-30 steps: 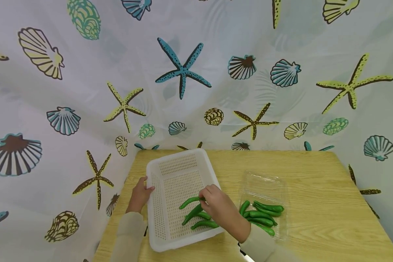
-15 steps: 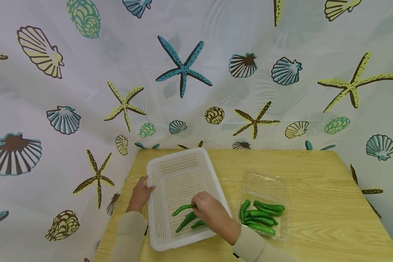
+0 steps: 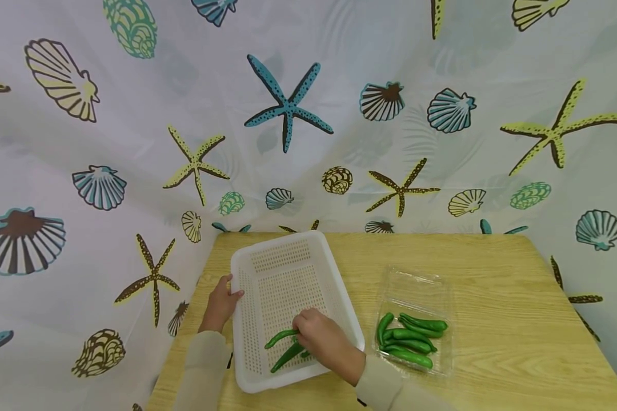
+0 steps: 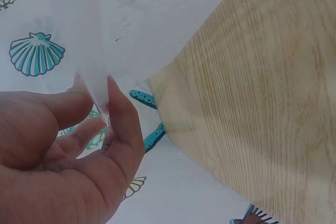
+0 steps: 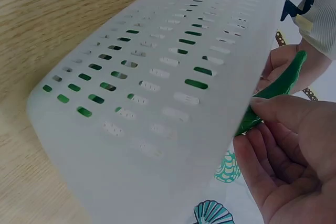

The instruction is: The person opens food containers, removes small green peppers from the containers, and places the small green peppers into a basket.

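My left hand [image 3: 221, 305] grips the left rim of a white slotted plastic basket [image 3: 240, 342]; in the left wrist view its thumb and fingers pinch the basket's edge [image 4: 97, 85]. Over the near part of the basket, my right hand [image 3: 328, 345] pinches a slim green chili pepper [image 3: 280, 338] by one end. The right wrist view has this pepper [image 5: 286, 78] between thumb and fingers, close to the basket's wall [image 5: 173, 135]. Another green pepper [image 3: 287, 358] lies below it in the basket. More green shows through the slots; my right hand hides part of the contents.
Right of the basket, an open clear plastic clamshell box [image 3: 444, 359] holds several green peppers [image 3: 410, 346]. Both stand on a wooden table [image 3: 509, 308]. A white curtain [image 3: 308, 165] printed with shells and starfish hangs behind and at the sides.
My right hand has moved left and nearer to me over the basket, carrying the pepper. It now covers more of the peppers there. My left hand has stayed on the rim.
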The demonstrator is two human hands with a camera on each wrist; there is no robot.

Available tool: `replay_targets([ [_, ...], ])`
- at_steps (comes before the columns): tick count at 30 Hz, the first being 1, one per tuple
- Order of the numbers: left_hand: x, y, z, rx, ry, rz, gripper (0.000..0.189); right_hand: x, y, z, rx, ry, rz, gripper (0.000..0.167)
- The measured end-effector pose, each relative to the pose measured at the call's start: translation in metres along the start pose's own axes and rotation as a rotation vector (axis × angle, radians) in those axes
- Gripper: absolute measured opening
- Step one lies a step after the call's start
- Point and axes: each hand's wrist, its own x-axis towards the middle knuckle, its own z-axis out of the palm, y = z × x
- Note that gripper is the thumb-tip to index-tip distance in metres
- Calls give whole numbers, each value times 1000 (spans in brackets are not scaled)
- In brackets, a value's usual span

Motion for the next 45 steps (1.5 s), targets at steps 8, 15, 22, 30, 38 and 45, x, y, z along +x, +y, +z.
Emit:
replay_targets([
  [8,-2,2,-1,-3,2,4,59,3,0,15,-77,-58,18,10],
  [15,-2,2,-2,1,17,22,57,1,4,24,-101,-154,46,11],
  [22,-1,1,-1,-7,-5,0,58,2,12,36,-4,-280,71,10],
  [30,-1,1,-1,11,4,20,59,5,18,40,93,-395,154,10],
  [38,-1,1,-1,3,-2,16,59,6,21,45,138,-410,189,9],
  [45,-2,1,-2,8,-8,6,59,6,22,47,157,-412,203,6],
])
